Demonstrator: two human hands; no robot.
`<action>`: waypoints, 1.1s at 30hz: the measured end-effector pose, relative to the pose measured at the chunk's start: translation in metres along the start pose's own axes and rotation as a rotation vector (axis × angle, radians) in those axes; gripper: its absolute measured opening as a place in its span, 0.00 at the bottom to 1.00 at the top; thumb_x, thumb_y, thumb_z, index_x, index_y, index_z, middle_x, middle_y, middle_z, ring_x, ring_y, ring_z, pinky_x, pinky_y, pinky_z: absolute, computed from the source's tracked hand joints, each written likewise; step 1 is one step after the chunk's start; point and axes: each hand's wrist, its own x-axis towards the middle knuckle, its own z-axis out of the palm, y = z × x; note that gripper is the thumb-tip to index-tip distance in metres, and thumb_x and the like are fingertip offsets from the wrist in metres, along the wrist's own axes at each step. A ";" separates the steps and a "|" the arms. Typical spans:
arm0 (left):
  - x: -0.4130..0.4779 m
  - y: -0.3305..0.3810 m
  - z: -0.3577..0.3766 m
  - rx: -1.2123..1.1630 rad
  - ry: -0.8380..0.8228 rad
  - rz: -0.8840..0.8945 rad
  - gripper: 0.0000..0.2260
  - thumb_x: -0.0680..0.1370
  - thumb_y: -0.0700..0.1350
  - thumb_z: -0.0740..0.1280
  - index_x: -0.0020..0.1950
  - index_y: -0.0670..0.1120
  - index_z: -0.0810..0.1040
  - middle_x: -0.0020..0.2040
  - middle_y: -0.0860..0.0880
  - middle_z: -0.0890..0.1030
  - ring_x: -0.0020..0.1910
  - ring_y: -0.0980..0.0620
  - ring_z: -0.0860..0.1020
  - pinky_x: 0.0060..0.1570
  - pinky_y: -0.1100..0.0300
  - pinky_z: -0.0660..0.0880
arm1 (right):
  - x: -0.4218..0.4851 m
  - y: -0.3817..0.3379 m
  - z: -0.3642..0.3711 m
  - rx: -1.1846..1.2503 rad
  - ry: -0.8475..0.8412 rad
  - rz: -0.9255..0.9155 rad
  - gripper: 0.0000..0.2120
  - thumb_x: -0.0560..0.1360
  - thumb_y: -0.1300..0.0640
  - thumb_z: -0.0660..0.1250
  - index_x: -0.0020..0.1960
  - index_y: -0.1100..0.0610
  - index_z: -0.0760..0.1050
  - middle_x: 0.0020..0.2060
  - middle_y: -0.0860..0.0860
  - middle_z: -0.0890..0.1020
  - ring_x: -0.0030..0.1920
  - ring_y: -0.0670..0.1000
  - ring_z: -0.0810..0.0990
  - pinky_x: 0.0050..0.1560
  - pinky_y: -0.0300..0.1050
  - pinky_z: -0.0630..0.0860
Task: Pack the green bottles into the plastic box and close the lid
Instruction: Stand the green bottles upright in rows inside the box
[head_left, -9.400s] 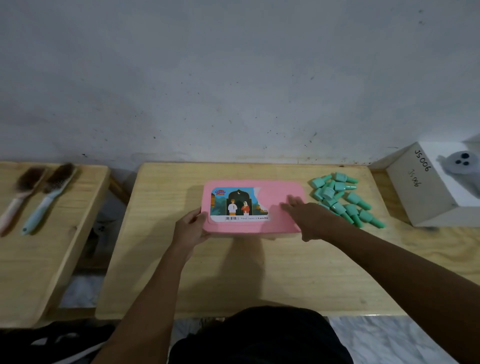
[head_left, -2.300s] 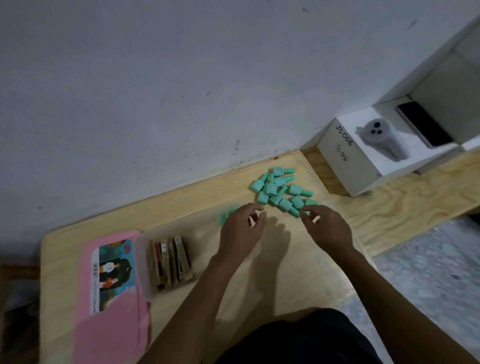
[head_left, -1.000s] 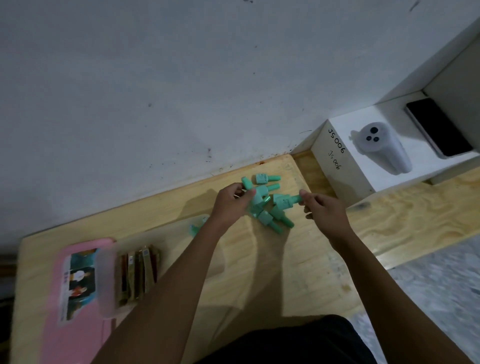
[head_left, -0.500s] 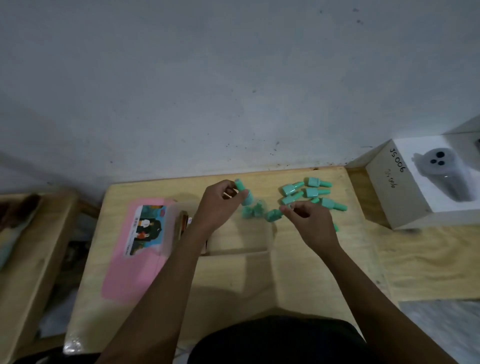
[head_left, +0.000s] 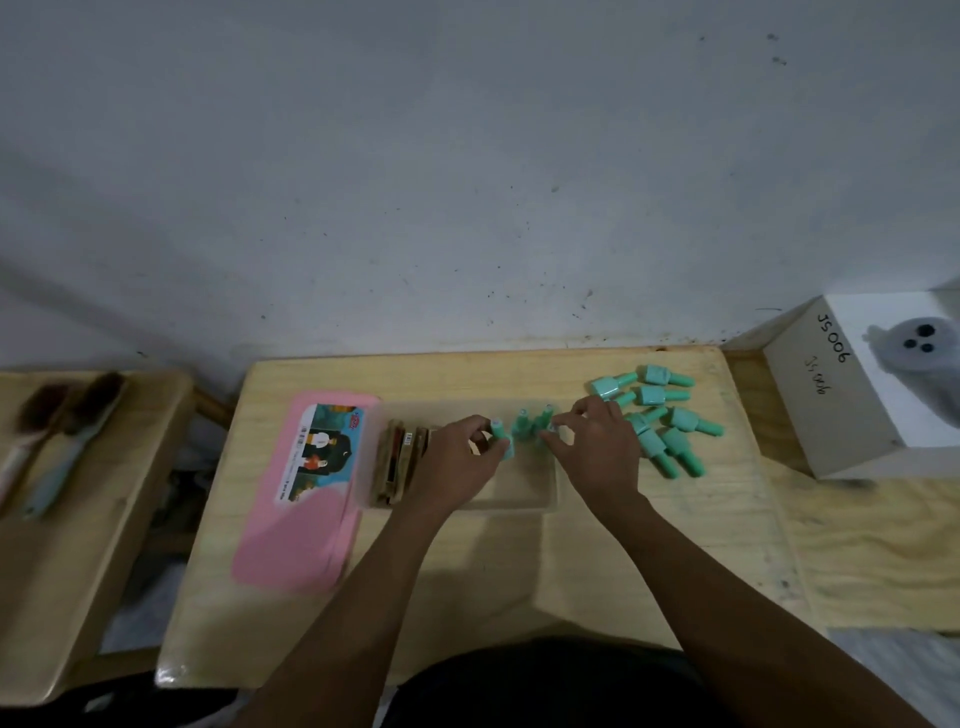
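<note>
Left hand (head_left: 457, 462) moves from pile (head_left: 652, 395) to plastic box (head_left: 519, 504), pinching green bottle (head_left: 503, 444).
Right hand (head_left: 597, 452) grip unclear; a nudge could topple standing bottles (head_left: 522, 426) between the grips.

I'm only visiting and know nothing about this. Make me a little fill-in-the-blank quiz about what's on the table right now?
1. The lid lying left of the plastic box is ____ in colour.
2. The left hand pinches a ____ bottle over the box.
3. The loose bottles lie on the table to the ____ of the box.
4. On the side table at far left lie two ____.
Missing words: pink, green, right, brushes.
</note>
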 end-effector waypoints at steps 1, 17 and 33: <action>0.002 -0.001 0.003 0.006 0.001 -0.002 0.07 0.74 0.50 0.70 0.49 0.49 0.80 0.32 0.55 0.75 0.28 0.59 0.71 0.34 0.61 0.70 | 0.000 -0.002 0.001 -0.001 0.000 0.010 0.12 0.69 0.45 0.74 0.47 0.51 0.85 0.44 0.49 0.78 0.48 0.53 0.75 0.44 0.50 0.74; 0.033 -0.006 0.051 0.251 -0.008 -0.009 0.10 0.77 0.50 0.64 0.55 0.48 0.79 0.50 0.49 0.81 0.49 0.48 0.79 0.41 0.60 0.68 | 0.005 0.005 -0.002 0.014 -0.102 -0.046 0.12 0.71 0.49 0.72 0.52 0.53 0.84 0.46 0.52 0.79 0.48 0.54 0.77 0.42 0.48 0.75; 0.031 -0.013 0.063 0.211 0.000 -0.027 0.13 0.77 0.50 0.65 0.60 0.48 0.77 0.54 0.48 0.81 0.49 0.50 0.79 0.41 0.61 0.68 | -0.002 0.012 0.005 0.141 -0.101 -0.043 0.12 0.72 0.50 0.72 0.54 0.53 0.82 0.47 0.51 0.78 0.49 0.52 0.77 0.38 0.46 0.76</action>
